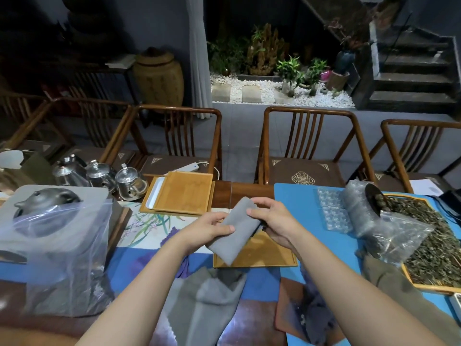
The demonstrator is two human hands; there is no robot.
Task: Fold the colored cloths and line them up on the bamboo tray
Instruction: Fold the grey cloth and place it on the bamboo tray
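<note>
Room is tight: your folded grey cloth (pixel 236 229) hangs above the left edge of the bamboo tray (pixel 264 253). Two loose grey cloths (pixel 199 300) lie nearer you. Your left hand (pixel 207 227) and right hand (pixel 272 221) pinch the folded cloth's sides.

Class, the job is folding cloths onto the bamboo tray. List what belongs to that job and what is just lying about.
Belongs to the job:
- folded grey cloth, held in left hand and right hand
- bamboo tray
- unfolded grey cloth
- purple cloth

Just lying about:
- glass teapots
- tray of dried tea leaves
- bubble wrap roll
- stacked trays
</note>
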